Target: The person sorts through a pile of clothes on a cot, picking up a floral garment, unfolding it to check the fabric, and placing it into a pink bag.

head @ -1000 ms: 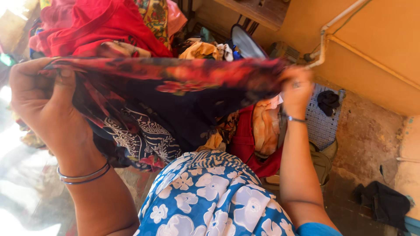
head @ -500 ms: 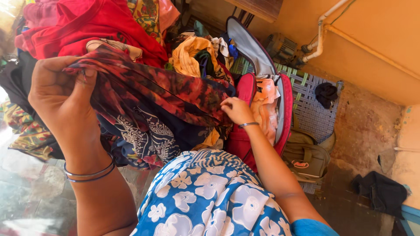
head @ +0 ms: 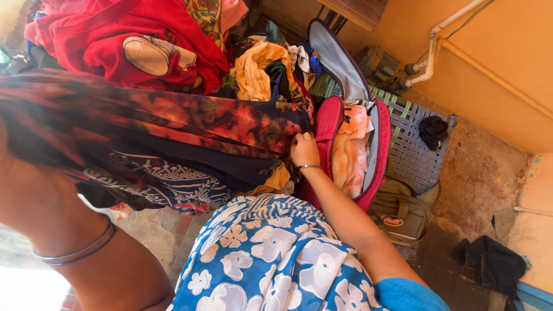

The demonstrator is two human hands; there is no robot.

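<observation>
Head cam: open red suitcase [head: 329, 124] has peach clothes [head: 351, 151] inside. The red-and-navy printed cloth [head: 190, 135] stretches roughly left-right over the laundry pile; right hand [head: 303, 150] pinches its end, left hand [head: 17, 173] is mostly covered, grip unclear.

Around me: ochre-yellow wall [head: 507, 52], sunlit, with a white pipe [head: 443, 34] running down it to an elbow joint. Below it, rough reddish concrete floor [head: 478, 184], stained. A woven plastic mat [head: 412, 150], pale with green strips, lies on the floor beside the wall. Edge of a wooden shelf [head: 360, 8] at top. Wet stone paving [head: 155, 233] lower left, in glare.
</observation>
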